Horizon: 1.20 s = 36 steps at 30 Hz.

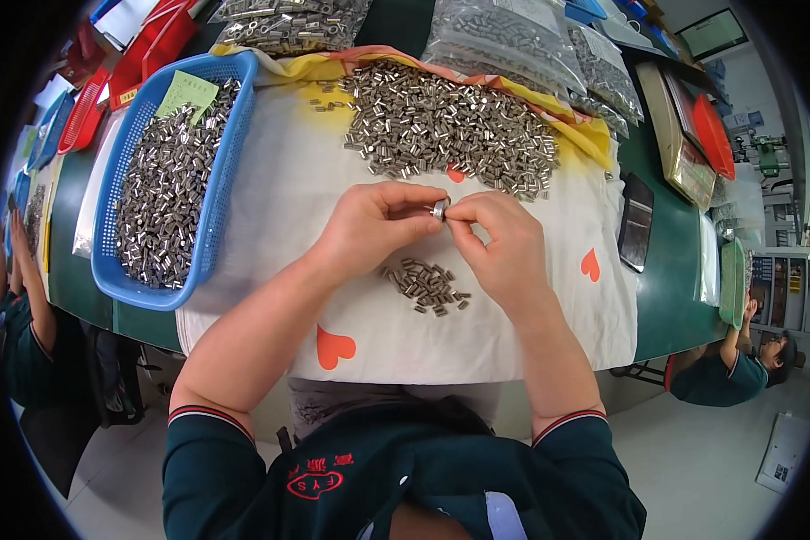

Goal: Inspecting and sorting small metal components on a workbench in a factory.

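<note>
Dark green tabletop (675, 301) curves across the view, and a white cloth printed with red hearts (598, 315) covers its middle. On the cloth's far part lies a large heap of short, silvery metal cylinders (450, 126), edged behind by a rumpled yellow and orange cloth (585, 148). Clear plastic bags of metal parts (504, 40) lie beyond that.

Both hands are close together above the white cloth, between the large heap and a small pile of silvery cylinders (423, 286) nearer the body. The left hand (369, 220) pinches a small, silvery metal piece (439, 210) between its thumb below and its fingers above. The right hand (504, 238) meets the piece from the other side, thumb and index finger closed on or against it; its exact shape is mostly hidden by the fingertips. The remaining fingers of the right hand curl in toward the palm.

Both bare forearms angle inward from dark green short sleeves (211, 450), the left one reaching up and to the right, the right one up and to the left. Left of the cloth stands a blue perforated plastic basket (142, 295) holding many more cylinders.
</note>
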Each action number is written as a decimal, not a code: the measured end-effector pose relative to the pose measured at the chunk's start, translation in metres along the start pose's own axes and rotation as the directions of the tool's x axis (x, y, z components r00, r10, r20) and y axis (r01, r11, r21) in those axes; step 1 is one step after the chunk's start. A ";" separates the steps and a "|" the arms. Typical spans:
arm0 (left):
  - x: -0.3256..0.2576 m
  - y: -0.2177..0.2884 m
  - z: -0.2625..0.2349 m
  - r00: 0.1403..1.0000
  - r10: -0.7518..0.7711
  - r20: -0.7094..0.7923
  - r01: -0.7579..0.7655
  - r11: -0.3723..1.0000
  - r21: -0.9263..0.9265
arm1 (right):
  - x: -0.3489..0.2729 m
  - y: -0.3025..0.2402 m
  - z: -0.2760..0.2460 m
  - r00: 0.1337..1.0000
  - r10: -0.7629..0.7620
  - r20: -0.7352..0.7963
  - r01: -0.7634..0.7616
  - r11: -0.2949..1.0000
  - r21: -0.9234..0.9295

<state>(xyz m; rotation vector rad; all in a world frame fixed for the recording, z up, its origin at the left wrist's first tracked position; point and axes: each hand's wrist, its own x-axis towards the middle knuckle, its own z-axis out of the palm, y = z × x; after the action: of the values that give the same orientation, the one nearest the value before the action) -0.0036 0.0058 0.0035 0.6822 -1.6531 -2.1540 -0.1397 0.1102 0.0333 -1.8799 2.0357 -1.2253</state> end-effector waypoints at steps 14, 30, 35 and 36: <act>-0.009 0.007 0.006 0.954 -0.114 0.276 0.066 0.982 0.179 | 0.023 0.034 -0.021 0.805 0.568 0.173 -0.586 0.806 0.082; -0.003 0.006 -0.003 0.990 -0.053 0.132 0.082 0.971 -0.223 | 0.006 0.010 -0.013 0.903 0.396 0.165 -0.426 0.876 0.226; -0.002 0.001 -0.002 0.994 -0.068 0.088 0.085 0.975 -0.204 | -0.001 0.003 -0.010 0.962 0.213 0.170 -0.260 0.903 0.341; -0.002 0.001 -0.002 0.994 -0.064 0.089 0.079 0.979 -0.187 | -0.001 0.002 -0.010 0.962 0.216 0.166 -0.261 0.902 0.344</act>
<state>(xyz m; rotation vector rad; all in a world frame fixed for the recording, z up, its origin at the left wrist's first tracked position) -0.0011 0.0049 0.0039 0.6119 -1.4561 -2.3834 -0.1473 0.1154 0.0388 -1.4507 1.7633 -1.2768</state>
